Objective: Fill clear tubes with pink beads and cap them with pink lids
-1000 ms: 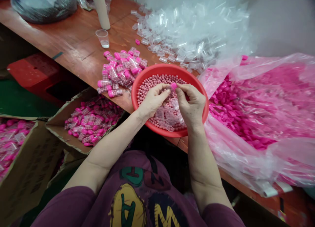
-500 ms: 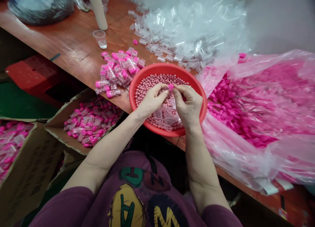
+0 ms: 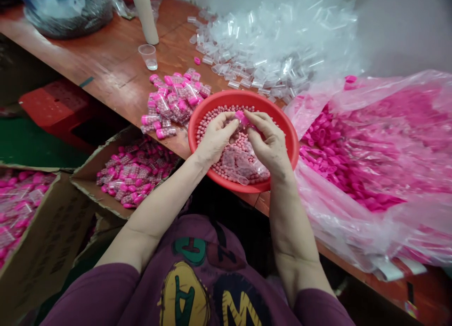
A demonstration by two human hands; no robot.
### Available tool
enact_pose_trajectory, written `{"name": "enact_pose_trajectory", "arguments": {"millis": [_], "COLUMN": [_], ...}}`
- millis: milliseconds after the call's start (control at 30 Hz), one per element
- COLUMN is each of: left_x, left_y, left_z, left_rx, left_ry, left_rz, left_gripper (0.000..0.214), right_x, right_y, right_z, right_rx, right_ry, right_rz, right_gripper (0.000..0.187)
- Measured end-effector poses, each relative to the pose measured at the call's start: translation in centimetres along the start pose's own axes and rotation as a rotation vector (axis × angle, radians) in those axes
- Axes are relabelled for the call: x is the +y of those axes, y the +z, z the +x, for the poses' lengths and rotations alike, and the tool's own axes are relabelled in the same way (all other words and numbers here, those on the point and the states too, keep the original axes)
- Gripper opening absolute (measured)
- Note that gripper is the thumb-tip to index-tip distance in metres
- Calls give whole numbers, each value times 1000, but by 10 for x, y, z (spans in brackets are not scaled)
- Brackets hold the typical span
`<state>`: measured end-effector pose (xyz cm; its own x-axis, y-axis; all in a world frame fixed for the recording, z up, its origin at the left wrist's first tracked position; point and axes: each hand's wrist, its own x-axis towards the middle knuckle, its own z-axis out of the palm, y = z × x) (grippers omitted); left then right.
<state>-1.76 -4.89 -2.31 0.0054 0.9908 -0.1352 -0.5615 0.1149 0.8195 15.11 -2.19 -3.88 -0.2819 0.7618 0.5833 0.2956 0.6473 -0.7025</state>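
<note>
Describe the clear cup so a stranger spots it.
Left of the red bowl on the table is a heap of pink-capped tubes. Beyond it, beside the cream bottle, the clear cup stands open, without a cap, unlike those tubes.

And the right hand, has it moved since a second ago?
Yes: the right hand has shifted left in the view, away from the right rim of the red bowl; the gap between them is wider.
</note>
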Motion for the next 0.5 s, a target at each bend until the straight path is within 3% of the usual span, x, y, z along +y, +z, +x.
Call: {"name": "enact_pose_trajectory", "arguments": {"millis": [133,200,267,333,400,500], "left_x": [-5,-8,-11,-12,-11,-10], "left_y": [-2,-4,-5,-6,-4,-1], "left_z": [3,6,7,9,9,7], "left_rx": [-78,-107,-125,-128,-116,-83], "left_ry": [55,103,145,168,168,108], "left_rz": [36,97,143,174,196,230], "left_gripper": [13,16,17,20,24,26], "right_x": [18,18,9,-5,-16,-20], "right_y": [-3,-5,-7,-8,-6,4], "right_z": [-1,-2,-5,-9,-13,-17], "right_rx": [169,203,146,53,-31,-94], "right_ry": [97,115,88,24,-16,33], "right_rz": [209,201,48,-183,-415,-681], "right_gripper": [54,51,34,29,43,72]}}
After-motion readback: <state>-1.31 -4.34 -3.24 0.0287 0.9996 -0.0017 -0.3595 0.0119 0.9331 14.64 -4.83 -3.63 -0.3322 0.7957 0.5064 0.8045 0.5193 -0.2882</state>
